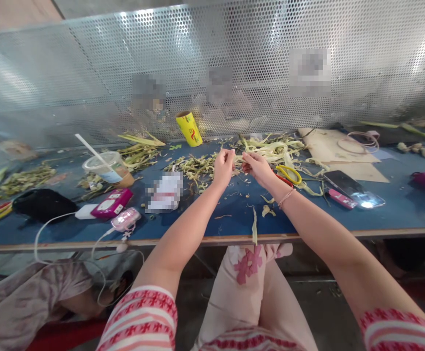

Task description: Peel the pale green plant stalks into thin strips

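Above the blue table, my left hand [224,166] is closed in a pinch, thumb against fingers. Just to its right, my right hand [255,166] is pinched too, its fingertips facing the left ones across a small gap. What either pinch holds is too small to make out. Behind and under the hands lie pale green plant strips [276,148], long and curled. A heap of short, broken plant bits [194,168] spreads left of my left hand. Beside my right wrist are scissors with yellow handle loops [288,174], partly hidden by the hand.
A yellow tube [189,129] leans near the perforated metal screen [256,58]. To the left are a lidded drink cup [108,168] with a straw, a magenta box [112,203] and cables. A phone [351,187] and cardboard [338,146] lie right. Another person's leg [44,292] shows lower left.
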`<state>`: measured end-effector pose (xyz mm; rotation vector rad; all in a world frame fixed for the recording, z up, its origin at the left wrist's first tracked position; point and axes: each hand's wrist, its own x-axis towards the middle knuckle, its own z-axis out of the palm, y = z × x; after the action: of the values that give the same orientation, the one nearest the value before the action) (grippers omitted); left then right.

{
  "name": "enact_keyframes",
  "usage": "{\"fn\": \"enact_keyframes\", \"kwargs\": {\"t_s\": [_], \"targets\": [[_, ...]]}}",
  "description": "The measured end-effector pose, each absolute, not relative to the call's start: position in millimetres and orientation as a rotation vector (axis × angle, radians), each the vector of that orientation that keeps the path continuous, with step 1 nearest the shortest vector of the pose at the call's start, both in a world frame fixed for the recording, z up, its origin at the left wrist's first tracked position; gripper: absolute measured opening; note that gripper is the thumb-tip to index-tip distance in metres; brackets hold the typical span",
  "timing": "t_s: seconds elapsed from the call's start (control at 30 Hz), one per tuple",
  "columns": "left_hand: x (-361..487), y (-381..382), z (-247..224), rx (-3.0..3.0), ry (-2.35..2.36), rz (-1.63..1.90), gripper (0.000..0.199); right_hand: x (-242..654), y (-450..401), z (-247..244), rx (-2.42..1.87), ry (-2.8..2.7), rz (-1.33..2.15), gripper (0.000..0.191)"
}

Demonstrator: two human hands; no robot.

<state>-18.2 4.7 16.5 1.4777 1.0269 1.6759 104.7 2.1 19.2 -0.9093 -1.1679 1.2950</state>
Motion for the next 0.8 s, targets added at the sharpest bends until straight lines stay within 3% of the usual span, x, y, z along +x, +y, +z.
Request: {"fn": "enact_keyframes", "kwargs": {"t_s": [0.23, 0.43, 0.8], "targets": [[-2, 0, 16, 1.028, 0.738, 1.478, 0.047, 104, 4, 14, -0.904, -1.32, 0.988, 0.03], [1, 0, 11, 1.148, 0.848, 1.493, 0.047, 107, 3, 14, -1.041, -1.466, 0.624, 0.016], [-5, -6, 18, 1.705, 1.17, 1.544, 0.042, 103, -11, 18, -0.97, -1.3, 0.815, 0.017]]}}
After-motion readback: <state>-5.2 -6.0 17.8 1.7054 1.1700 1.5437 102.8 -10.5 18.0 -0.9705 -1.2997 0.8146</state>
